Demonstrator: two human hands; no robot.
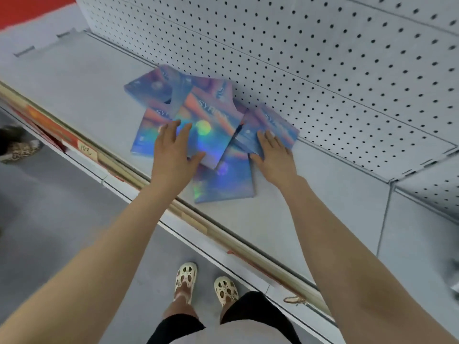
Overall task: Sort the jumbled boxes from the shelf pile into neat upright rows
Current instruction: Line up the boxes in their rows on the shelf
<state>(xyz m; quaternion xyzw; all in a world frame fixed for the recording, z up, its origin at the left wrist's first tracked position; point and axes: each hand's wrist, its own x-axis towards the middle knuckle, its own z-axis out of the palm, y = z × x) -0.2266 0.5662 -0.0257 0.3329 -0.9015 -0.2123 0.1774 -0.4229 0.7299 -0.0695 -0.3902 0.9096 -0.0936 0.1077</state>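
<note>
Several flat holographic blue-and-pink boxes lie overlapped in a loose pile (211, 125) on a grey shelf (82, 95), against the pegboard back. My left hand (173, 150) rests flat on the top middle box (208, 135), fingers on its face and thumb hooked at its near edge. My right hand (273, 155) lies spread on the rightmost box (275, 125), which leans on the others. A further box (228, 180) sticks out toward the shelf front between my hands. All the boxes lie flat or tilted; none stands upright.
A white pegboard wall (323, 58) backs the shelf. The shelf's front edge carries a price strip (223, 234) with a red label (54, 127) at left. A vertical divider seam (385, 219) runs at right. My feet in cream sandals (206, 281) stand on the grey floor.
</note>
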